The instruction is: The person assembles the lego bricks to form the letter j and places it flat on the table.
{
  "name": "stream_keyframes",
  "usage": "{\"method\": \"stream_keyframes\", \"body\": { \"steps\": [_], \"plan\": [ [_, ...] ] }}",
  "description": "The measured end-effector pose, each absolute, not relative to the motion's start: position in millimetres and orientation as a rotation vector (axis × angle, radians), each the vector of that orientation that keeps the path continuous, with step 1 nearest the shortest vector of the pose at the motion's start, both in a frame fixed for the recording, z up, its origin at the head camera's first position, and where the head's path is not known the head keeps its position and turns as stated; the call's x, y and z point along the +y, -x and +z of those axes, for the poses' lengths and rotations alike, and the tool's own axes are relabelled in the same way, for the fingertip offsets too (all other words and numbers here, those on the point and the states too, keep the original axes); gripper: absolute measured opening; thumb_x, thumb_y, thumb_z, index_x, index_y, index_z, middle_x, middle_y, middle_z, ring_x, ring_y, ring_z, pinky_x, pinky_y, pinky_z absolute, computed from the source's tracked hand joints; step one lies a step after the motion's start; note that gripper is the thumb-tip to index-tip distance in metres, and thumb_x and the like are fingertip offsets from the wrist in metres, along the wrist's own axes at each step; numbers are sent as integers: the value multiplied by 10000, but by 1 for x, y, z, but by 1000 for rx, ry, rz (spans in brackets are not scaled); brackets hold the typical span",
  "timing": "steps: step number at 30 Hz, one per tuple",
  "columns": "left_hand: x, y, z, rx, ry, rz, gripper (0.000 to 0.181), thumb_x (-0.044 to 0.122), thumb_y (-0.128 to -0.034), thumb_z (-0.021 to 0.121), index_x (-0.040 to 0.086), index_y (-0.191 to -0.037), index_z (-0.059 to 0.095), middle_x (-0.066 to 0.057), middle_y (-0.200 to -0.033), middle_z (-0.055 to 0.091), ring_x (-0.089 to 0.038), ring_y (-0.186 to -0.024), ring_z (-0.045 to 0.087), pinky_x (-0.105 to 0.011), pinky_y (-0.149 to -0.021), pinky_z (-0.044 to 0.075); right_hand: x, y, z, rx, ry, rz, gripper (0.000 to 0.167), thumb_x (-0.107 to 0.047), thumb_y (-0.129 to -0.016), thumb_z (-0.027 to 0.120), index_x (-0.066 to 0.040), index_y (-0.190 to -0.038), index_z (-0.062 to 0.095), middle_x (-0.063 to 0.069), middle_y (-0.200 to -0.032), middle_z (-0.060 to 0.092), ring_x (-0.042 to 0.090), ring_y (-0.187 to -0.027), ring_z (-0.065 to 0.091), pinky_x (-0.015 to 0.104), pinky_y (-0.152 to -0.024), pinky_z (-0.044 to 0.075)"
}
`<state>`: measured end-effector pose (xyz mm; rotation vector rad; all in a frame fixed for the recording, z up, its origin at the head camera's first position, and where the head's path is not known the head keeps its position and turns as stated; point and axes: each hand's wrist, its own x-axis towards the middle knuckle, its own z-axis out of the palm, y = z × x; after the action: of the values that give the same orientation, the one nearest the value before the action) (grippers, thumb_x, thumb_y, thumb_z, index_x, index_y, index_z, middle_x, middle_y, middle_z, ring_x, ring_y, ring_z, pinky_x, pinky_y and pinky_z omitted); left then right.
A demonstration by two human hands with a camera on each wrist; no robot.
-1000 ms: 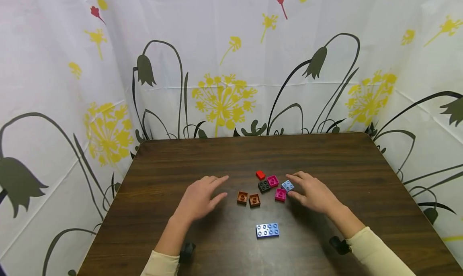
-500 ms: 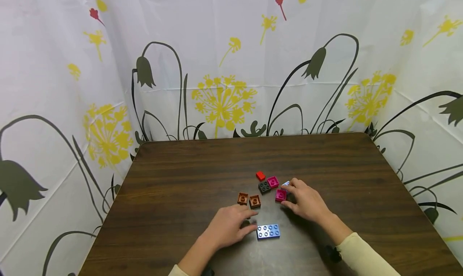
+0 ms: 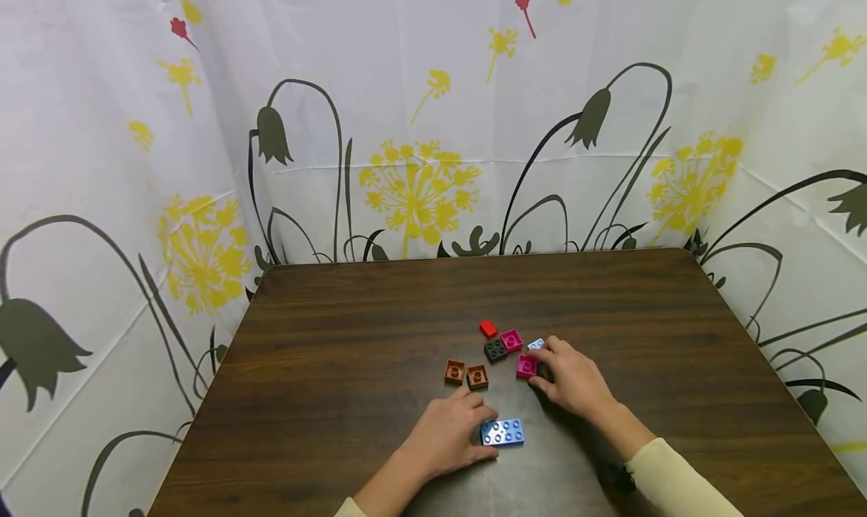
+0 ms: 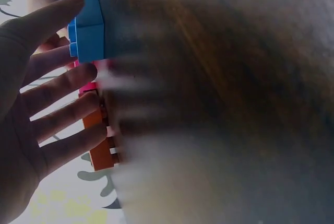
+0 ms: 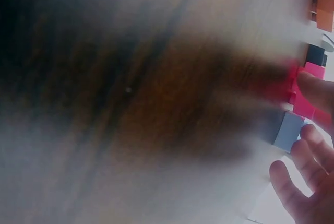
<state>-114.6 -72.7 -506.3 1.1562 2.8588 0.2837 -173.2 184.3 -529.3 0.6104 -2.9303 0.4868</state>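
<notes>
Newly, the left hand (image 3: 450,434) grips the blue brick (image 3: 506,433).

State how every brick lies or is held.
Large blue brick: studs up, pinched by left hand.
Nearer magenta brick: studs down, pinched by right hand.
Farther magenta brick: studs down.
Small blue brick: studs up, partly hidden.
Black brick: studs up.
Left brown brick: studs down.
Right brown brick: studs down.
Red brick: unclear which way up.

The head view is bright, with glare on the tabletop (image 3: 535,481), which blurs in both dimmer wrist views.
</notes>
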Motion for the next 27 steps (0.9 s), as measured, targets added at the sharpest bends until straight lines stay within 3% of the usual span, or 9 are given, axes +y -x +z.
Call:
{"method": "stream_keyframes", "body": {
  "steps": [7,14,19,27],
  "plan": [
    [-71,115,-511,2832,-1112,276,415,543,-823,728,262,-1127,724,115,-924,593,-53,-803,474,-209,-564,401,187,172,-523,-2870,-594,643,387,-233,-757,838,-155,-1097,668,-25,-1029,574,131,-851,543,358,-707,527],
    [-73,121,-514,2884,-1101,310,400,508,-829,736,252,-1136,715,91,-989,628,-79,-876,537,-249,-620,468,186,174,-512,-2761,-590,957,376,-68,-770,797,-122,-1109,644,-28,-1000,614,197,-872,628,364,-744,518],
    [-73,126,-517,2960,-1074,321,402,512,-827,736,246,-1128,720,68,-1042,656,-118,-923,574,-301,-654,512,184,174,-506,-2732,-600,1036,388,-92,-778,814,-119,-1139,675,-23,-1005,543,210,-841,588,302,-675,480],
    [-68,132,-519,3019,-1018,370,400,458,-828,760,217,-1145,722,58,-1075,664,-122,-952,613,-337,-724,532,181,166,-501,-2760,-712,1148,445,-56,-819,778,-56,-1244,647,14,-1134,598,205,-1002,631,399,-801,550]
  ]
}}
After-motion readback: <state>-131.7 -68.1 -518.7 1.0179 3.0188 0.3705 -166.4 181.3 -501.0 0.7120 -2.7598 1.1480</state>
